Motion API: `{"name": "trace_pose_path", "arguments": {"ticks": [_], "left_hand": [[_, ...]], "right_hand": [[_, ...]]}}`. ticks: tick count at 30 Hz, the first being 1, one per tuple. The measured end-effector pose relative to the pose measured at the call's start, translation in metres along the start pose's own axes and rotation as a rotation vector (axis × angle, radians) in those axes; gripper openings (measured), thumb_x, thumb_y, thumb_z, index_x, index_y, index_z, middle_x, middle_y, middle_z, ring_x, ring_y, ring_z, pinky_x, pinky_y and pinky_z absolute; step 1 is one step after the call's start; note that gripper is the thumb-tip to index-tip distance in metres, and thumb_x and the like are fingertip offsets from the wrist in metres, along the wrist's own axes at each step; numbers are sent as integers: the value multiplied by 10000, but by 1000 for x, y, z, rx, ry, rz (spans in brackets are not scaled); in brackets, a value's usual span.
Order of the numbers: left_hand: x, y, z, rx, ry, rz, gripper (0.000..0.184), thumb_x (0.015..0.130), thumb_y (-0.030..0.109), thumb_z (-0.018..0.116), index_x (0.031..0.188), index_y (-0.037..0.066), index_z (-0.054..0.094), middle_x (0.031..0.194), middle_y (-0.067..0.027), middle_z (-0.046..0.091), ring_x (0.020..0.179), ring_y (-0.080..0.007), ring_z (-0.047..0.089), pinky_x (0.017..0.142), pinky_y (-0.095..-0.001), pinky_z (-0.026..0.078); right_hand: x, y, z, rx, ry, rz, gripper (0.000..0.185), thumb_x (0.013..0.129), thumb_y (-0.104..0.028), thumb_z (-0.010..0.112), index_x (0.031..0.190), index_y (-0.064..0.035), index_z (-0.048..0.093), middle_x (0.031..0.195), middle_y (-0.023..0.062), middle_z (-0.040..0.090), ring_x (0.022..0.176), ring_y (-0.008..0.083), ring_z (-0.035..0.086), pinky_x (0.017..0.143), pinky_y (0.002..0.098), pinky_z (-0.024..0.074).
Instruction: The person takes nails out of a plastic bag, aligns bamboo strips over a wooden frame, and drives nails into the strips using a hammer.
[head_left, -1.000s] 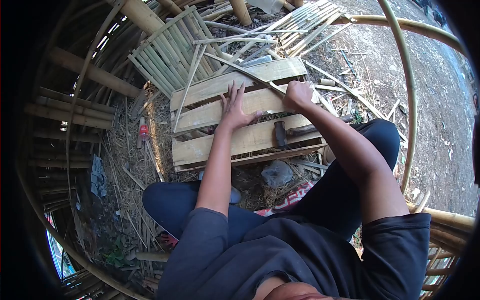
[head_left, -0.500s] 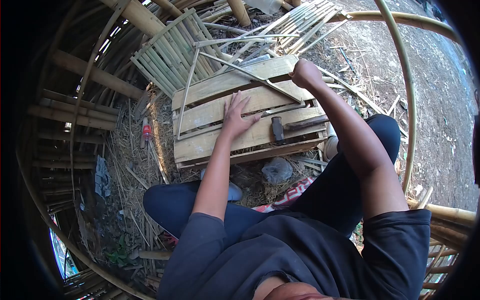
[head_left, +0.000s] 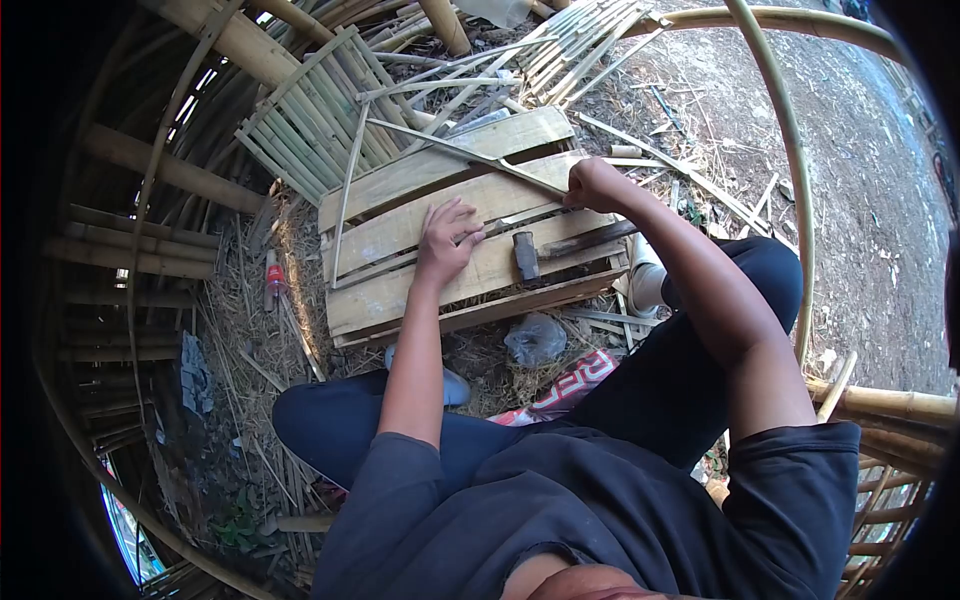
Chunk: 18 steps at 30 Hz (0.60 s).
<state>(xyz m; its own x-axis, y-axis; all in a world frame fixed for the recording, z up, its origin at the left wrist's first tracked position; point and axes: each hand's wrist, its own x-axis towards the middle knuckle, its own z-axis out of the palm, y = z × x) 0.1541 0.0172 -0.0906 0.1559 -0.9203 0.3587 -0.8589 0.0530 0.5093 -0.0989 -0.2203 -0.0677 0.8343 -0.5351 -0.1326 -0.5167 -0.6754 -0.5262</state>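
Observation:
A low crate of pale wooden slats (head_left: 390,300) stands before my crossed legs. My left hand (head_left: 447,240) lies on its top slats, fingers loosely bent and apart, holding nothing visible. At the right end of a thin bamboo strip (head_left: 465,153), my right hand (head_left: 597,187) is closed in a fist; what it grips is hidden. The strip belongs to a thin bamboo frame leaning over the crate. A hammer (head_left: 526,256) rests on the slats between my hands, its handle pointing right. Beside it, a narrow flat piece (head_left: 530,213) lies near the slat gap, partly covered.
A bamboo slat panel (head_left: 320,120) leans behind the crate, and another slatted piece (head_left: 585,45) lies at the back. A red-labelled bottle (head_left: 275,280) is on the straw at left. A clear plastic bag (head_left: 535,340) sits in front. A curved bamboo pole (head_left: 795,170) rises at right.
My right hand has come down from above the crate's far right corner to the strip's end. My left hand's fingers have drawn in slightly. The view has shifted a little.

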Motion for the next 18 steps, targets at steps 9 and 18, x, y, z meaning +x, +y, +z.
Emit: {"name": "trace_pose_path", "arguments": {"ticks": [9, 18], "left_hand": [[27, 27, -33, 20, -39, -111, 216, 843, 124, 780, 1054, 92, 744, 1014, -108, 755, 931, -333, 728, 777, -408, 571], [22, 43, -35, 102, 25, -72, 229, 850, 307, 815, 969, 112, 807, 910, -96, 767, 820, -332, 733, 722, -410, 572]], "right_hand": [[-2, -30, -32, 120, -136, 61, 352, 946, -329, 753, 893, 17, 785, 729, 123, 756, 626, 187, 731, 591, 355, 579], [6, -38, -59, 84, -195, -110, 402, 948, -334, 615, 807, -4, 798, 784, 147, 768, 782, 250, 734, 779, 394, 578]]}}
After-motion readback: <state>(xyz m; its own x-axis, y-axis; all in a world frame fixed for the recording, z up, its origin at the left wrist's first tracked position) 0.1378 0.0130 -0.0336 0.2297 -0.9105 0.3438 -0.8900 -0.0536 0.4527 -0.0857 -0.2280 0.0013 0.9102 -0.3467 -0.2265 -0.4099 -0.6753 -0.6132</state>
